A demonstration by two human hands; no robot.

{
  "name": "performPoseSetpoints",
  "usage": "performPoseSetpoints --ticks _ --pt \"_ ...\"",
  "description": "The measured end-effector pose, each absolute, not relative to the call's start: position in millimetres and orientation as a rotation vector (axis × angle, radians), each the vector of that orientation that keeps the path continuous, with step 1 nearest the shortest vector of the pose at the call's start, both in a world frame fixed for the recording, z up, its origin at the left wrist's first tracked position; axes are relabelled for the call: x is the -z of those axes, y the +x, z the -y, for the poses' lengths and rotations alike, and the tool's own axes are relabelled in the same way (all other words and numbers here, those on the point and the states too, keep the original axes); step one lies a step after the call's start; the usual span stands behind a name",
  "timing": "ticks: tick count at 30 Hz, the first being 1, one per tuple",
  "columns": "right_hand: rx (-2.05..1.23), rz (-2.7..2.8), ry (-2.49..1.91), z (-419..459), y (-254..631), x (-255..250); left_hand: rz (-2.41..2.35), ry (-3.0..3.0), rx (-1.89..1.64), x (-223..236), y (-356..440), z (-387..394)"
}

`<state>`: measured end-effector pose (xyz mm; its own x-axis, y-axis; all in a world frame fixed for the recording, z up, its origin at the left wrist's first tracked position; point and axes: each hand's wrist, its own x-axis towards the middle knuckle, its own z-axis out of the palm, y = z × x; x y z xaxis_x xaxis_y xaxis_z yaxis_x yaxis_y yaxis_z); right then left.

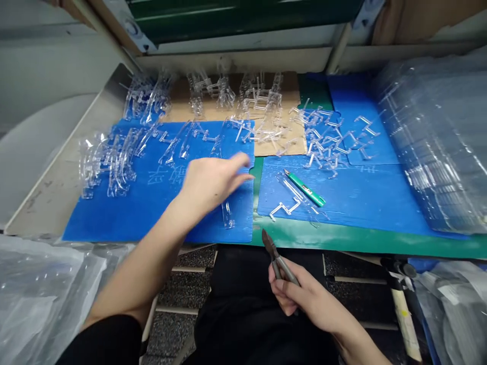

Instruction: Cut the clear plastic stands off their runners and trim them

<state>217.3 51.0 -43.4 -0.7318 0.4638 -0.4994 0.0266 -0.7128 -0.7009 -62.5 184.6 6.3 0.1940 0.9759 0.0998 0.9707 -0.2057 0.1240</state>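
A small clear plastic strip (227, 215) lies on a blue corrugated board (99, 218) near the middle of the frame, and its long axis runs almost straight from top to bottom. The left hand (213, 182) is the nearer one. It is just above the strip, open with the fingers spread, and it holds nothing. I cannot tell if it touches the strip, because the view from above makes this unclear. The right hand (304, 299) is farther from the strip, at the bottom centre of the frame. It is closed around the grey handles of side cutters (281, 266), and their pointed head goes up and to the left, just below the board's near edge.

Many clear plastic pieces (323, 137) lie in heaps across the upper part of the frame, partly on a cardboard sheet (289, 144). To the right, a green utility knife (304, 188) lies on a second blue board (380, 203). Clear plastic bags (437, 142) fill the right side. The transparent pieces are hard to tell apart.
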Motion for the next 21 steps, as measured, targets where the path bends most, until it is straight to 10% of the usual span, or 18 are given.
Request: performPoseSetpoints --ticks 4,10,21 --pt "-2.448 1.021 -1.033 -40.9 232.3 43.1 -0.982 2.806 0.191 -21.8 14.8 -231.8" --pt "-2.398 0.917 -1.008 -27.2 254.3 50.4 -0.841 2.698 0.619 -21.8 62.7 -256.9" --pt "-2.16 1.409 -1.196 -44.5 239.7 38.0 -1.182 1.364 -0.44 -46.9 -31.4 -174.0"
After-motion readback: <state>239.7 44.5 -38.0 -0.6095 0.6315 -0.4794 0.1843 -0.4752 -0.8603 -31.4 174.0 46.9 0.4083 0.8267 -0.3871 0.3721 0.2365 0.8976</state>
